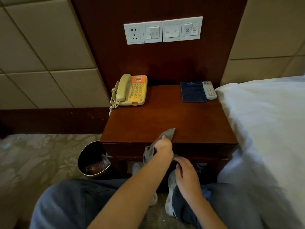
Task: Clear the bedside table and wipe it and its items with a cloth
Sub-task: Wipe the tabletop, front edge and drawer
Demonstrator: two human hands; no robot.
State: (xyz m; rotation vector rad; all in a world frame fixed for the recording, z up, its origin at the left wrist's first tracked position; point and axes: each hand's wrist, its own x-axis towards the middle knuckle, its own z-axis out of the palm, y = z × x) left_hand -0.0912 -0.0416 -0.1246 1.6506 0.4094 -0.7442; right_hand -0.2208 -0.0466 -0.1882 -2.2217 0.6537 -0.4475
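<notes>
At 6 o'clock on the bench [165, 116] edge, your left grip [163, 146] clutches the cloth [169, 133]; right grip [186, 172]: can't tell. Lift phone [130, 90] at 10, folder [193, 92] & remote [209, 90] at 1 off 1st, then wipe w/ flat strokes.

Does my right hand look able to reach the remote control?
Probably yes: bare tabletop lies between the right hand and the remote control; the blue folder sits beside it, not in front.
</notes>
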